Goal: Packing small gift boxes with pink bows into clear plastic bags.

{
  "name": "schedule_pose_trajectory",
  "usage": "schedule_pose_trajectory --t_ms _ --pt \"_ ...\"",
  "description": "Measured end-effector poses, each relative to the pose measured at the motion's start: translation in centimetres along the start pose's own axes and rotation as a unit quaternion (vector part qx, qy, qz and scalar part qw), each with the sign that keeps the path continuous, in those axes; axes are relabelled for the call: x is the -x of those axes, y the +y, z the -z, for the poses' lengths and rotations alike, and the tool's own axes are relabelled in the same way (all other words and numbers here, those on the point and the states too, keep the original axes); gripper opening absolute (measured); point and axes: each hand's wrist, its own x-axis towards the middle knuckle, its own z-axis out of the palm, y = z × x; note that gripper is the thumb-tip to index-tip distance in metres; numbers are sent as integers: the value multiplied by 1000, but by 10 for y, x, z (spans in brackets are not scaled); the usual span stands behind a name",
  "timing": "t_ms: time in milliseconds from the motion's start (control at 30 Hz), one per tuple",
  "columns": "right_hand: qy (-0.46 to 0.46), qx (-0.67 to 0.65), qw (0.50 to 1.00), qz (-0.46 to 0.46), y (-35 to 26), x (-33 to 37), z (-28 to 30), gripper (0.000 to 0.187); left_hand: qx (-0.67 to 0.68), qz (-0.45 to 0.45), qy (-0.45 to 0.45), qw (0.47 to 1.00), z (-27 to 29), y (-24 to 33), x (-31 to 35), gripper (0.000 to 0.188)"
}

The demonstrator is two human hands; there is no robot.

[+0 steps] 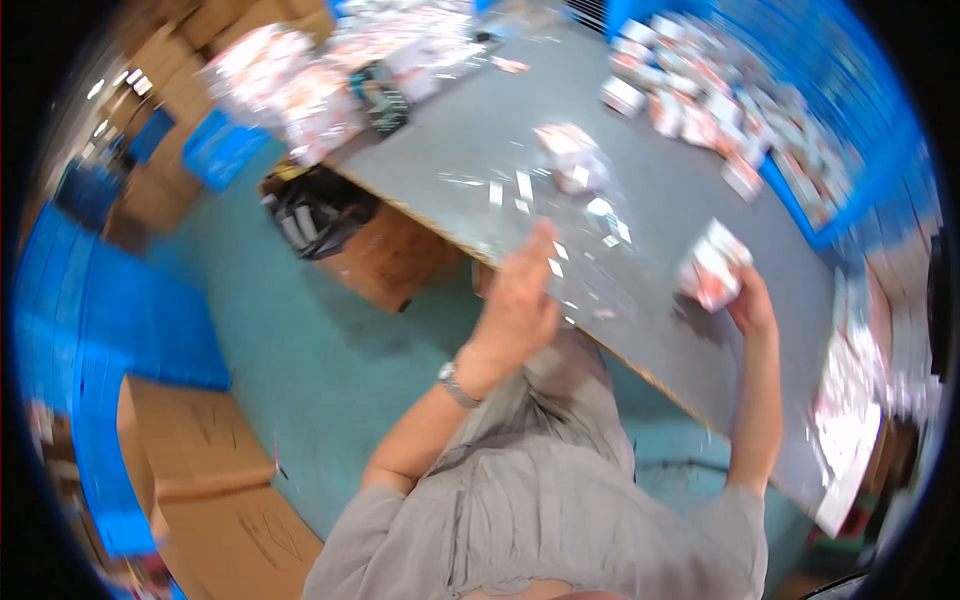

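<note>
My right hand (753,303) grips a small stack of white-and-orange boxes (714,268) above the right part of the grey table (650,350). Over the table's near edge is my left hand (521,298), a little blurred, its fingers stretched out and nothing seen in it. A watch (456,384) sits on that wrist. Beside the left hand, clear plastic film (590,285) lies on the tabletop with small white slips (525,186) around it. Just beyond the film stands a plastic-wrapped pack (574,158) of similar boxes.
Many small boxes (700,110) spill from a blue crate (835,225) at the far right. Clear bags of packs (318,108) and a dark green box (380,98) crowd the far left. A black bag (320,210), cardboard cartons (215,440) and blue crates (150,310) occupy the floor.
</note>
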Motion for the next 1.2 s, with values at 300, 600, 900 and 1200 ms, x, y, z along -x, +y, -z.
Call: schedule_pose_trajectory --t_ms 300,600,900,1200 --pt "93 593 759 254 10 4 -43 79 -19 15 -18 1000 -10 -13 -8 73" --pt "7 644 732 221 -38 15 -49 70 15 30 -20 999 -6 -4 0 72" --pt "-203 934 273 -112 -78 -59 -128 54 28 41 -23 998 -4 -4 -2 72" --pt "-318 939 -29 -124 -21 -96 -168 73 10 26 -15 1000 3 -11 0 73"
